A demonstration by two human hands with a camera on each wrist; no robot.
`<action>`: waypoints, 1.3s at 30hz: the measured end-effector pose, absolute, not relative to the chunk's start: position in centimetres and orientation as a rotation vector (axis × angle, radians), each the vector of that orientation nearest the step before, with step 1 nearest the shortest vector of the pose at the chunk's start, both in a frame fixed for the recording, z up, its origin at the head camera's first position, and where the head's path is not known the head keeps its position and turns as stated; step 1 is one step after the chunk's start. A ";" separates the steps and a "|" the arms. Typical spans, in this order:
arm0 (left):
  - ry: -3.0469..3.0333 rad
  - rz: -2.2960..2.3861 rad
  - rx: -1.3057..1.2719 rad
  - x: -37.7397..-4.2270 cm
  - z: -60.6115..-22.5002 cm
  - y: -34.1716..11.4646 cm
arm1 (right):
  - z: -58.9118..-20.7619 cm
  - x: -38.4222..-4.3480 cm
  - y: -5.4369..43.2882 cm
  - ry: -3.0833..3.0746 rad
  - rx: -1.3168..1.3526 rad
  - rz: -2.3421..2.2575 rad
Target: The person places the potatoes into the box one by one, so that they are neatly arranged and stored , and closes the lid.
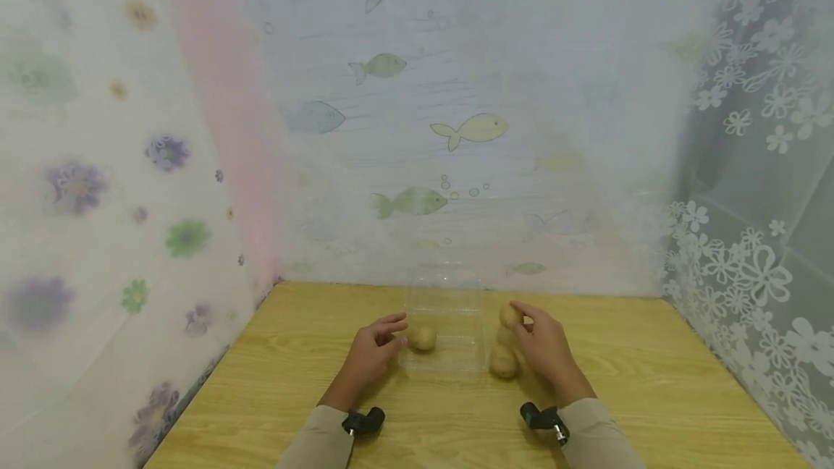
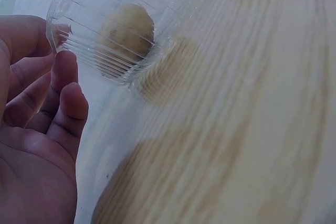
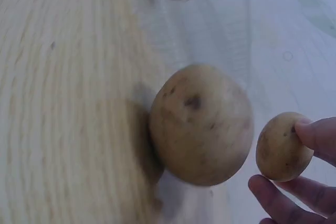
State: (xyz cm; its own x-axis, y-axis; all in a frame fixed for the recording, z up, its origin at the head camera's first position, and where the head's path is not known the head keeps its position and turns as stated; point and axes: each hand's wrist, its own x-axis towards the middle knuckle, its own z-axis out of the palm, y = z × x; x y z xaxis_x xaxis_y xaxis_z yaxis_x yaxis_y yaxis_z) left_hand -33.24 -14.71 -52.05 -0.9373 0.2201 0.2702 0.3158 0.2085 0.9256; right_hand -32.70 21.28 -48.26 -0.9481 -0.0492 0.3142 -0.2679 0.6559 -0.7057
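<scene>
A clear plastic container [image 1: 452,365] stands on the table with its lid [image 1: 445,279] raised at the back. One potato [image 1: 425,339] lies inside it towards the left, also seen through the ribbed wall in the left wrist view. My left hand [image 1: 373,353] is at the container's left side, its thumb and fingers pinching the rim [image 2: 51,27]. Just right of the container, my right hand [image 1: 546,344] holds a second potato [image 3: 283,148] between thumb and fingers. Another potato [image 3: 202,124] rests on the table below that hand, close to the container's right wall.
The wood-grain table [image 1: 293,360] reaches back to a sheet [image 1: 560,237] printed with fish. A flowered sheet [image 1: 117,237] hangs on the left, and a grey curtain [image 1: 749,237] with white flowers on the right. Black wrist mounts [image 1: 365,421] sit by both sleeves.
</scene>
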 end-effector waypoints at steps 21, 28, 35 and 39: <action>-2.366 -1.868 -0.532 -33.2 -52.1 -14.6 | -45.0 -33.2 19.3 -2.227 0.212 1.947; -2.352 -1.887 -0.529 -33.3 -52.1 -14.6 | -44.5 -33.1 18.6 -2.211 0.243 1.994; -2.359 -1.859 -0.513 -33.4 -52.2 -14.4 | -44.3 -32.6 18.3 -2.281 0.262 1.936; -2.365 -1.838 -0.521 -33.2 -52.2 -14.4 | -44.4 -32.4 18.1 -2.285 0.298 1.930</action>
